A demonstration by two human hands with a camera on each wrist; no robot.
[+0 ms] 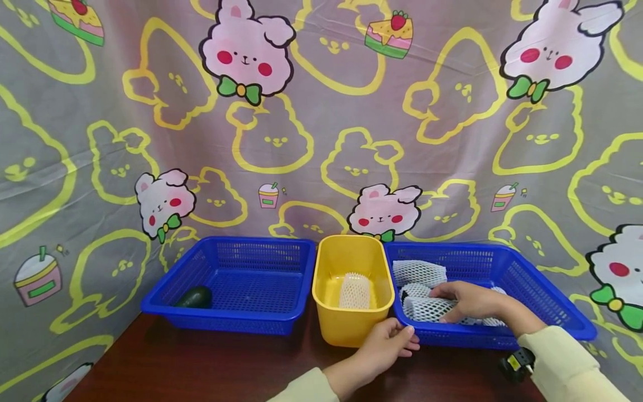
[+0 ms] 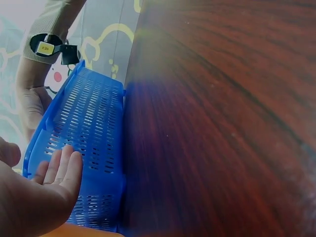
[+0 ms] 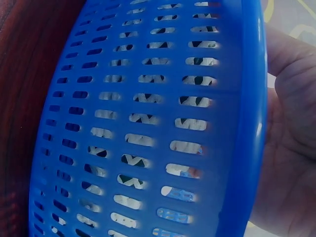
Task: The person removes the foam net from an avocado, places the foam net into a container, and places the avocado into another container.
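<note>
My right hand (image 1: 474,301) reaches into the right blue basket (image 1: 545,293), thumb and fingers around a white foam-net sleeve (image 1: 427,310). In the right wrist view, the basket wall (image 3: 163,108) hides the fingertips; dark green patches and white netting show through its slots. More white foam-net sleeves (image 1: 419,272) lie beside and behind the hand. My left hand (image 1: 379,349) is by this basket's front left corner, fingers loosely extended near the outer wall, as the left wrist view shows. The yellow bin (image 1: 329,321) beside it holds a cream foam-net sleeve (image 1: 355,291).
At the left stands another blue basket (image 1: 236,324), with a dark green, smooth oval fruit or vegetable (image 1: 195,297) in its front left corner. All the containers stand on a dark red-brown table (image 1: 201,368). A patterned curtain (image 1: 311,111) hangs right behind them.
</note>
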